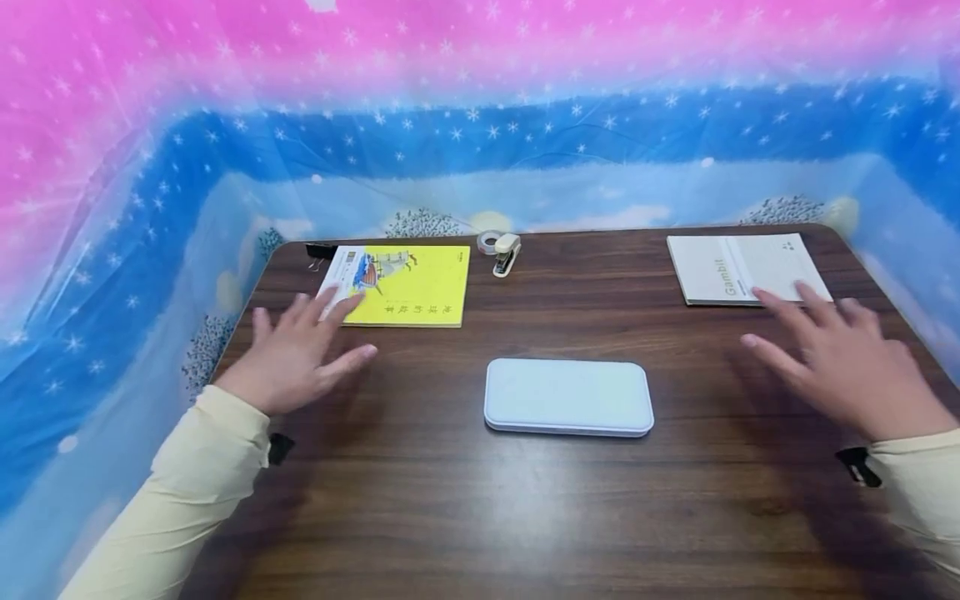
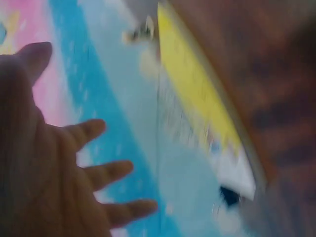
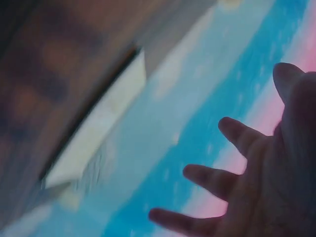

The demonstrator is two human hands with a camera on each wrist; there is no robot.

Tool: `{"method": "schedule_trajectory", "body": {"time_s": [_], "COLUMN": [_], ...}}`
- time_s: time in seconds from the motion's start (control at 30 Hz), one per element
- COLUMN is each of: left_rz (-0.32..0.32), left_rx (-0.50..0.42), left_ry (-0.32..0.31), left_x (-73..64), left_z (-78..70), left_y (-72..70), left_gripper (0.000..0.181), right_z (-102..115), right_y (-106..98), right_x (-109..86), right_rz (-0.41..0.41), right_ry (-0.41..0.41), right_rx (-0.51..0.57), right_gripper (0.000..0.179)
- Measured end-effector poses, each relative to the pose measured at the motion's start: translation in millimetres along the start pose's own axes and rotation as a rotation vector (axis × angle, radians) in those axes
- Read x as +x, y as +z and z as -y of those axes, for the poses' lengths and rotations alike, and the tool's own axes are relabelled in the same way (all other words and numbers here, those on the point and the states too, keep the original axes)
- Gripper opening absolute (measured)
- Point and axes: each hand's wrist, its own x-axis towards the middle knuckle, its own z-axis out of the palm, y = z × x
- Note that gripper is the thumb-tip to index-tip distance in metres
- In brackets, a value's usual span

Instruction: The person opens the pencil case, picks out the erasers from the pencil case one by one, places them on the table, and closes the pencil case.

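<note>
With fingers spread, my left hand (image 1: 288,358) hovers at the left, its fingertips overlapping the near corner of a yellow book (image 1: 427,287) in the head view. That book has a sailing ship on its cover. On the right, my right hand (image 1: 847,362) also has its fingers spread and holds nothing; its fingertips overlap the near edge of a cream notebook (image 1: 772,258) marked "Gambit". Between the hands lies a white, flat case with rounded corners (image 1: 567,396). Both wrist views show spread, bare fingers, with the yellow book (image 2: 197,84) and cream notebook (image 3: 101,126) blurred beyond.
At the table's back edge stand a small stapler (image 1: 507,254) and a roll of clear tape (image 1: 490,242). A black binder clip (image 1: 321,252) sits beside the yellow book's far left corner. Patterned pink and blue cloth (image 1: 480,133) encloses the brown wooden table (image 1: 450,500).
</note>
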Motion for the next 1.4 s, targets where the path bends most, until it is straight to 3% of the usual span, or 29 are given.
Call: {"method": "schedule_trajectory", "body": {"time_s": [0.1, 0.2, 0.33, 0.43, 0.53, 0.67, 0.77, 0.83, 0.93, 1.07, 1.3, 1.4], "left_rz": [-0.038, -0.066, -0.047, -0.005, 0.050, 0.120, 0.117, 0.090, 0.060, 0.056, 0.072, 0.092], "left_rx": [-0.023, -0.075, -0.236, -0.365, -0.439, -0.439, -0.397, -0.371, -0.345, -0.316, -0.268, -0.270], "left_ry": [0.142, 0.250, 0.339, 0.375, 0.392, 0.384, 0.393, 0.413, 0.429, 0.432, 0.448, 0.453], "left_x": [7.4, 16.7, 27.3, 34.5, 41.8, 51.1, 56.8, 59.2, 62.3, 67.1, 72.5, 74.1], "left_z": [-17.6, -36.9, -61.5, -76.6, -87.9, -98.4, -102.5, -103.3, -103.4, -104.8, -107.2, -107.8], "left_y": [14.0, 27.2, 45.6, 62.1, 78.9, 97.0, 104.3, 106.1, 106.4, 106.2, 103.5, 103.0], "left_gripper": [0.087, 0.086, 0.081, 0.079, 0.086, 0.100, 0.103, 0.103, 0.104, 0.103, 0.097, 0.098], "right_z": [33, 70, 114, 139, 154, 161, 162, 161, 160, 160, 159, 157], "right_y": [9, 21, 38, 49, 58, 68, 72, 74, 78, 81, 81, 81], "right_x": [1.1, 0.8, 1.2, 1.5, 2.7, 3.6, 5.8, 8.3, 12.4, 16.7, 22.0, 23.2], "right_rz": [-0.052, -0.243, -0.494, -0.514, -0.465, -0.430, -0.434, -0.445, -0.481, -0.529, -0.625, -0.647], "right_ry": [-0.134, -0.398, -0.730, -0.845, -0.887, -0.901, -0.910, -0.924, -0.961, -1.024, -1.152, -1.180], "right_rx": [0.022, 0.067, 0.092, 0.079, 0.038, 0.006, 0.010, 0.018, 0.024, -0.019, -0.168, -0.181], "right_gripper": [0.071, 0.057, 0.057, 0.044, 0.024, 0.037, 0.040, 0.039, 0.021, 0.043, 0.039, 0.035]}}
